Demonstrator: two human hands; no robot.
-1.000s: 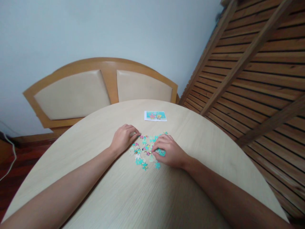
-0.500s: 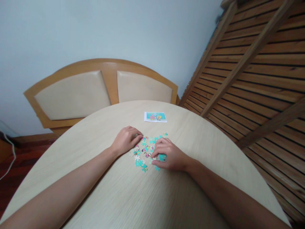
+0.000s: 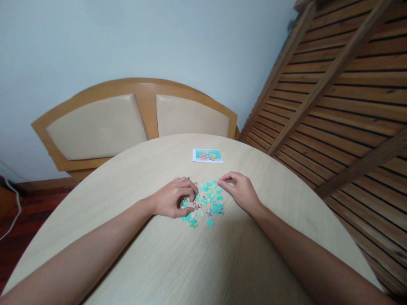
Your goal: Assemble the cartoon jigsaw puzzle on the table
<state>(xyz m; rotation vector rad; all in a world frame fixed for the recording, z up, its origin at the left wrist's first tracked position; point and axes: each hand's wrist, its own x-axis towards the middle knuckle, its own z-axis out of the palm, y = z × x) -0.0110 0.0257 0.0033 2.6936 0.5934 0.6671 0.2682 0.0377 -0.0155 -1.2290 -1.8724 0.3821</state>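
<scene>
Small jigsaw puzzle pieces point(image 3: 208, 197), mostly turquoise with some pink, yellow and pale ones, lie in a loose patch on the round table. My left hand point(image 3: 174, 197) rests at the patch's left side, fingers curled and thumb held apart from them, covering some pieces. At the far right corner of the patch, my right hand point(image 3: 241, 188) has thumb and forefinger pinched together on a puzzle piece, mostly hidden by the fingertips. Beyond the pieces lies a small picture sheet point(image 3: 207, 156) with two cartoon figures on turquoise.
The pale wooden table point(image 3: 152, 262) fills the foreground. Behind it stands a wooden headboard point(image 3: 148, 106) with cream padded panels against a white wall. A slatted wooden frame point(image 3: 333, 106) leans on the right. A white cable point(image 3: 17, 203) hangs at far left.
My right hand has moved away and right, from over the pieces to their far corner, closing into a pinch. My left hand has come slightly nearer, its thumb spreading from the fingers.
</scene>
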